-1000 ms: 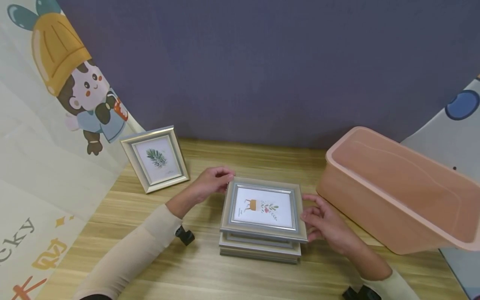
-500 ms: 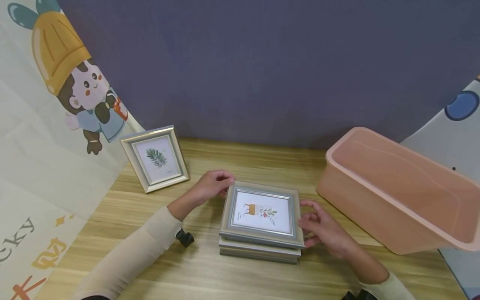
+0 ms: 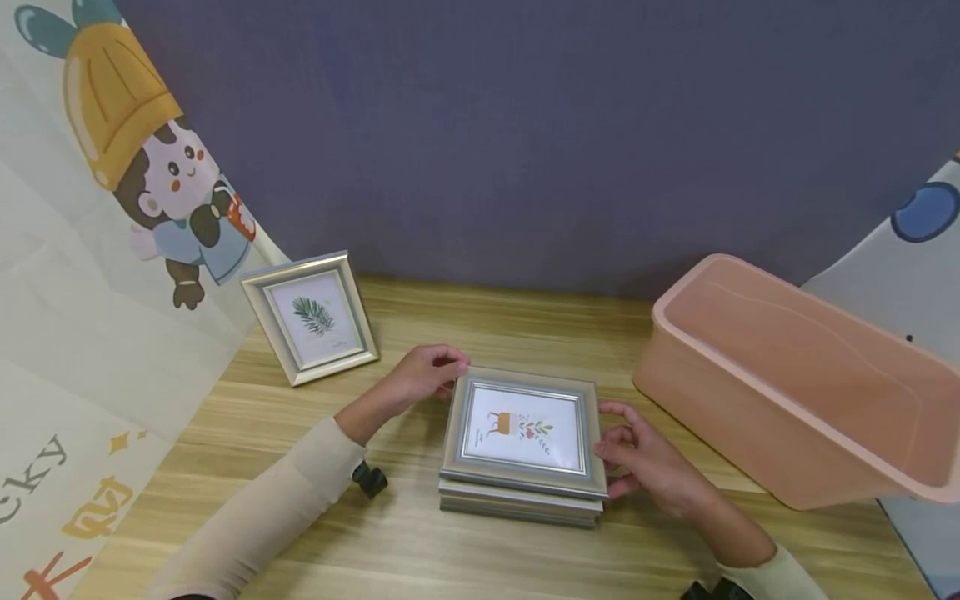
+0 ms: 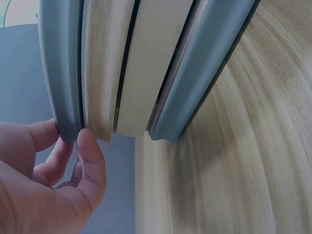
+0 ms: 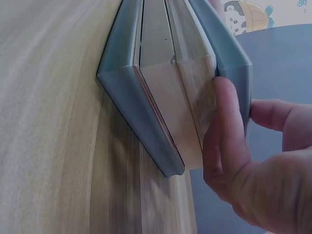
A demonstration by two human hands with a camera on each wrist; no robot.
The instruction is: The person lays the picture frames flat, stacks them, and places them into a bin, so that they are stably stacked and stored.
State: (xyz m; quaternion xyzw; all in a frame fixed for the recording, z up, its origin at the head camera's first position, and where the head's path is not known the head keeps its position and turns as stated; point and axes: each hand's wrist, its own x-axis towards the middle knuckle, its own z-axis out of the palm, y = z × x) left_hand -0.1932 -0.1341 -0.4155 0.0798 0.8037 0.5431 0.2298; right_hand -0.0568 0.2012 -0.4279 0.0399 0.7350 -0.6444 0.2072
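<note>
A silver-and-beige picture frame (image 3: 522, 429) with a plant-pot drawing lies face up on a stack of several similar picture frames (image 3: 521, 507). At its far left corner, my left hand (image 3: 420, 379) pinches it. Across from that, my right hand (image 3: 648, 458) grips its right edge, thumb at the top face and fingers along the side. In the left wrist view, fingertips (image 4: 90, 141) hold the grey-blue corner at the seam with the frame below. The right wrist view has a fingertip (image 5: 225, 87) at the same seam.
Another picture frame (image 3: 313, 319) with a green leaf print stands upright at the back left. On the right sits a pink plastic bin (image 3: 742, 417), close to my right hand. The wooden table (image 3: 480, 325) meets a dark blue panel (image 3: 510, 150) behind.
The top picture frame has shifted slightly toward me and come down flush over the stack. Both hands moved with it and still hold it. The standing frame and the bin have not moved.
</note>
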